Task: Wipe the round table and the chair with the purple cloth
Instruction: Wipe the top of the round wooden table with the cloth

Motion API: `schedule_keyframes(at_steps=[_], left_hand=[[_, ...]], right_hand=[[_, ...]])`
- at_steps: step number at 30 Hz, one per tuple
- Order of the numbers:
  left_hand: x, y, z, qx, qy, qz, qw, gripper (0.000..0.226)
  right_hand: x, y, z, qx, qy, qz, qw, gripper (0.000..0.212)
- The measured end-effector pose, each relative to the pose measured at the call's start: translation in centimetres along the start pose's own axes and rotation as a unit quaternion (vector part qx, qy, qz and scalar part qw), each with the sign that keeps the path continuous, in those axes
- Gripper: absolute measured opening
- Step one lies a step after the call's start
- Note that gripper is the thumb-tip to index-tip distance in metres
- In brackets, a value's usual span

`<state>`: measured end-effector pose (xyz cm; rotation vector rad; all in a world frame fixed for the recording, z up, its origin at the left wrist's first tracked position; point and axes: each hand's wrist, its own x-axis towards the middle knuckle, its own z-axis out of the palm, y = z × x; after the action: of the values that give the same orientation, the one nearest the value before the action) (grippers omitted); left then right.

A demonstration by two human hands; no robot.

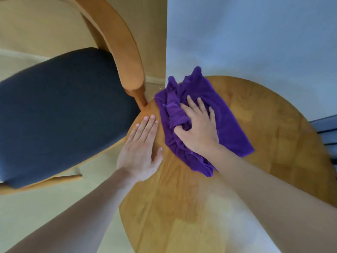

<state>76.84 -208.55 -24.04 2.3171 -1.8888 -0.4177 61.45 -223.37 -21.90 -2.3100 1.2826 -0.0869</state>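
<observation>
A purple cloth [228, 125] lies crumpled on the far left part of the round wooden table [273, 143]. My right hand [197, 125] rests on top of the cloth, fingers spread over it and the thumb tucked into a fold. My left hand [142, 148] lies flat on the table's left edge, fingers straight, just beside the cloth. The chair [63, 110], with a dark blue seat and curved wooden backrest [125, 52], stands right against the table on the left.
A pale wall [255, 33] rises directly behind the table. A beige floor [45, 207] shows under the chair and at lower left. Something dark blue [326, 132] sits at the right edge past the table.
</observation>
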Motion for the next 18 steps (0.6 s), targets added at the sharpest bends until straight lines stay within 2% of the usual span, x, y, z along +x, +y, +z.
schedule_keyframes(at_steps=[4,7,8,11,14,16,18], left_hand=[[-0.1,-0.1,-0.1,-0.019,0.013,0.01,1.0,0.074],[0.0,-0.1,0.0,-0.027,0.016,0.015,0.999,0.076],[0.1,-0.1,0.0,-0.032,0.015,0.017,0.999,0.078],[0.1,-0.1,0.0,-0.046,0.021,0.02,0.999,0.079],[0.0,-0.3,0.0,-0.055,0.027,0.026,0.998,0.078],[-0.2,-0.3,-0.2,-0.072,0.026,0.032,0.997,0.079],[-0.6,-0.4,-0.6,-0.115,0.026,0.029,0.993,0.08]], right_hand=[[-3.7,-1.0,0.8,0.022,-0.027,-0.067,0.997,0.069],[-4.7,2.5,-1.1,0.006,-0.06,-0.124,0.99,0.068],[-4.7,4.2,-2.1,-0.004,-0.057,-0.113,0.992,0.067],[-3.7,8.1,-4.9,-0.013,0.028,0.059,0.998,0.06],[-1.6,7.1,-4.3,0.004,0.09,0.211,0.973,0.061],[-0.2,4.7,-2.8,0.014,0.077,0.251,0.965,0.066],[1.1,2.2,-1.6,0.016,0.06,0.238,0.969,0.073]])
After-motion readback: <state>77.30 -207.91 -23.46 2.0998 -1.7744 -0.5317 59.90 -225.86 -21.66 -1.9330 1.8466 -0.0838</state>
